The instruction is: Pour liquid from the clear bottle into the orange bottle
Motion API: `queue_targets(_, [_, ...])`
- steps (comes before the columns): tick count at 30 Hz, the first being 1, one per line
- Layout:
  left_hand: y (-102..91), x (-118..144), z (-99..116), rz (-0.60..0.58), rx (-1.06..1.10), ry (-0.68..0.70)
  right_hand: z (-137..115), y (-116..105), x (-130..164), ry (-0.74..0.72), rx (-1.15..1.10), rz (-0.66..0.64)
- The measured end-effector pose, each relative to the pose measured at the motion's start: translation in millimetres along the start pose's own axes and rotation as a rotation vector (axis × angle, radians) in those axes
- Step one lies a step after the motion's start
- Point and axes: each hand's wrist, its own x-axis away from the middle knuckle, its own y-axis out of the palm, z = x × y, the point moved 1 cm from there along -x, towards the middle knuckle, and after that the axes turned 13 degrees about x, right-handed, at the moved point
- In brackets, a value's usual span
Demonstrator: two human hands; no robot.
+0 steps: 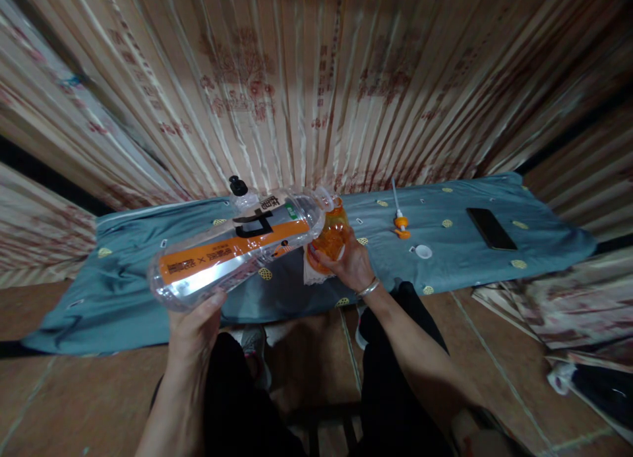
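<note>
Left hand [196, 317] I'm watching is clamped round a tilted big clear bottle [232, 251], mouth right by the orange bottle [335, 236] the right hand [354, 266] grips. Phone's [490, 228] toward the table's [123, 305] right edge.

Large bottle [237, 249]: clear, orange band, black lettering, 1 green patch. Small bottle [333, 231]: translucent orange. Pump [401, 223]: orange, white tube. Small disc [423, 251]: white. Phone [491, 229]: black. Cloth [128, 279]: blue-green, scattered yellow motifs, small white marks. Curtain [297, 81]: beige, reddish floral print. Floor [84, 397]: brown, pale lines. Bracelet [368, 288]: silver.
</note>
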Motion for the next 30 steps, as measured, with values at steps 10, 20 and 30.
queue_targets(10, [1.1,0.9,1.2,0.032,0.007,-0.010,0.0,0.2,-0.2,0.016,0.019,-0.030])
queue_targets(20, [1.7,0.8,0.7,0.024,0.008,-0.006,-1.3,-1.7,-0.9,0.008,0.000,-0.038])
queue_targets(30, [3.6,0.9,2.9,0.041,0.065,-0.028,1.7,1.3,0.2,-0.011,0.040,-0.012])
